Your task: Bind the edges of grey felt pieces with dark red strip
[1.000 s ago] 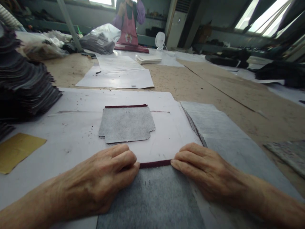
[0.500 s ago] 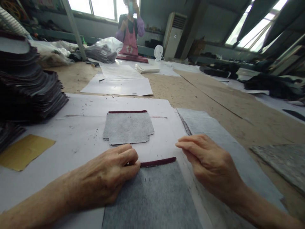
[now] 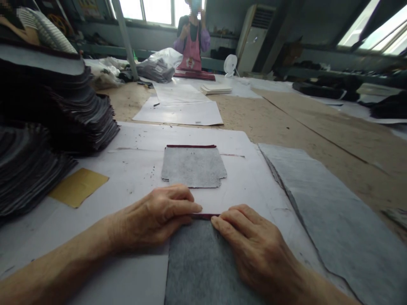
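left hand [image 3: 159, 216]: the left part of the near grey panel's top edge is held between thumb and index finger, the finger stretched out along it; how firmly it is gripped cannot be told.
right hand [image 3: 257, 243]: the same edge is grasped further right, with fingers curled and the thumb tip brought down on it, near the left fingertips but apart from them.
near grey panel [image 3: 193, 267]: it is laid flat in front of the body, partly covered by both hands and cut off by the lower picture border.
maroon edge [image 3: 205, 216]: a short, narrow stretch is shown between the hands; the rest is hidden under the fingers.
far grey panel [image 3: 193, 167]: it is placed just beyond the hands, untouched, with a maroon band [image 3: 190, 146] formed along its whole top side.
progress: the far band is judged complete; the near edge seems to be only partly worked, and whether its covered ends are finished cannot be told.
white sheet [image 3: 248, 192]: both panels are carried by it.
left side: a yellow card [image 3: 79, 187] is set beside dark stacks [image 3: 79, 114] of layered pieces.
right side: large grey sheets [image 3: 337, 212] are spread on the brown surface [image 3: 302, 127].
far side: a co-worker in a pink apron [image 3: 190, 51] is seen near a white fan [image 3: 230, 65].
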The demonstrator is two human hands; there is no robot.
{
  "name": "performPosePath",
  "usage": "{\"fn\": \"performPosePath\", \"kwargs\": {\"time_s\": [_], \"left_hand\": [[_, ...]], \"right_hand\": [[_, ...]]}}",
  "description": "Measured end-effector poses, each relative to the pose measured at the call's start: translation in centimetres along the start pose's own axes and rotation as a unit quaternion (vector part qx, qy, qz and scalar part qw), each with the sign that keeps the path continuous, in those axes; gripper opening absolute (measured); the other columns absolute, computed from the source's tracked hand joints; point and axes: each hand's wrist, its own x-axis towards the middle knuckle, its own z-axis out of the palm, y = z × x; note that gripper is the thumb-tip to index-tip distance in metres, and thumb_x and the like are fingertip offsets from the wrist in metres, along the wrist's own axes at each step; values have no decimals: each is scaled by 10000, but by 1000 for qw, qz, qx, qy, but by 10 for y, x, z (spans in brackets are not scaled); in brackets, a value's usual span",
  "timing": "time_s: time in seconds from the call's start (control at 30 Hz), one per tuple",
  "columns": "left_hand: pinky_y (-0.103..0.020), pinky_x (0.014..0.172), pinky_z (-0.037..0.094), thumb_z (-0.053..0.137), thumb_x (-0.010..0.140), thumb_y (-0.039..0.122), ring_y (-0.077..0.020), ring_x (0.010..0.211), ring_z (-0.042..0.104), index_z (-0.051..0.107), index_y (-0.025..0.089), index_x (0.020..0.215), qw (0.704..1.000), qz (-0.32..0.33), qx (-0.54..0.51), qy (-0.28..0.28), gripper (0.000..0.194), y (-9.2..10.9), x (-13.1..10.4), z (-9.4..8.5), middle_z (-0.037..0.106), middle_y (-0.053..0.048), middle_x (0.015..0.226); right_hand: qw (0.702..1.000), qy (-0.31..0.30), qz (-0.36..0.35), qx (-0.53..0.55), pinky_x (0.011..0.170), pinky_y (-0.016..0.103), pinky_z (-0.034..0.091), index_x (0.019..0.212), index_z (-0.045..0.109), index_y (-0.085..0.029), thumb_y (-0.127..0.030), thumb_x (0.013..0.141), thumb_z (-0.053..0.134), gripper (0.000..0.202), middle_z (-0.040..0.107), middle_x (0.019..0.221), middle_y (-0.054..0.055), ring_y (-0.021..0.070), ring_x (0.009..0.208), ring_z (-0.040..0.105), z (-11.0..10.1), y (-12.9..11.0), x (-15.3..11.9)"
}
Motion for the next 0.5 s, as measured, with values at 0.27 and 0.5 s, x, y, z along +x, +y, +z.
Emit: {"fn": "performPosePath", "kwargs": {"time_s": [0.27, 0.5], "left_hand": [[-236, 668, 438, 411, 819, 27, -118, 765, 485, 596, 131, 983, 999, 15, 38, 5, 269, 5, -13, -5, 539, -58, 845], [-332, 647, 447, 370, 827, 24, -167, 749, 421, 536, 34, 1024, 982, 81, 170, 6, 257, 13, -15, 2, 520, -101, 819]], "right_hand": [[1000, -3, -21, -19, 657, 318, 508, 1058, 589, -68, -43, 846, 373, 304, 594, 874, 88, 176, 783, 505, -1, 2, -1], [997, -47, -27, -57, 647, 321, 514, 1088, 583, -101, -60, 854, 351, 332, 587, 887, 79, 178, 777, 504, -2, 1, 4]]}}
